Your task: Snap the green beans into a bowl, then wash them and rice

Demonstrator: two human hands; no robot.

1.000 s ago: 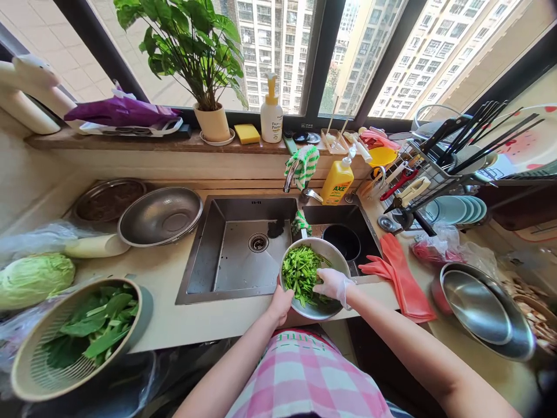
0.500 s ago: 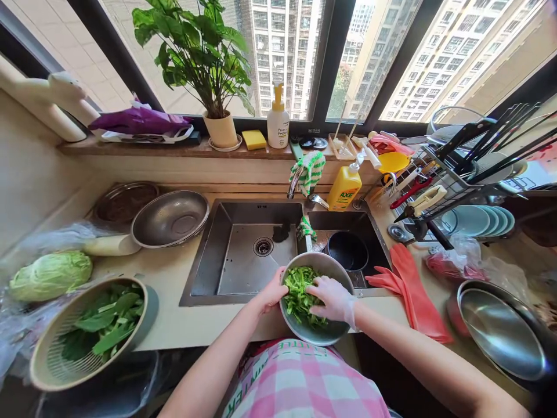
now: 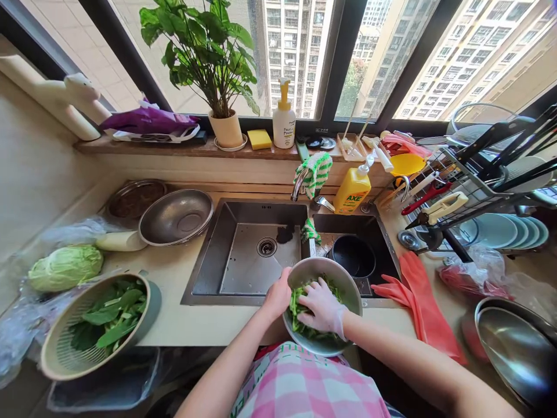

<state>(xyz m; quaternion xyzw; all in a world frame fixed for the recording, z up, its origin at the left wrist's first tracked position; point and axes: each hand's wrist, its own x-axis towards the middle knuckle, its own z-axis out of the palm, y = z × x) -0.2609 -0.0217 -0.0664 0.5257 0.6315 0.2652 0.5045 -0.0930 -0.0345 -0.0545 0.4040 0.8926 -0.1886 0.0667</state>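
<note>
My left hand (image 3: 278, 295) is bare and closed on the left rim of a metal bowl (image 3: 350, 285). The bowl is held tilted in front of my apron, at the near edge of the sink. Inside it lie chopped green vegetables (image 3: 297, 313). My right hand (image 3: 322, 309), in a thin clear glove, rests down in these greens with its fingers spread apart. Its fingertips are partly hidden among the pieces, and no clump shows gripped in it.
Ahead is a double sink (image 3: 243, 273), a dark pot (image 3: 354, 255) in its right basin. A colander (image 3: 52, 360) of leafy greens, a cabbage (image 3: 65, 268) and a steel pan (image 3: 176, 217) stand left. Red rubber gloves (image 3: 424, 307), a dish rack (image 3: 474, 174) and metal pans (image 3: 513, 342) are right.
My right hand has shifted slightly left and deeper over the greens, its fingers spread wider. The bowl is tilted a little differently. The camera view has moved slightly left.
</note>
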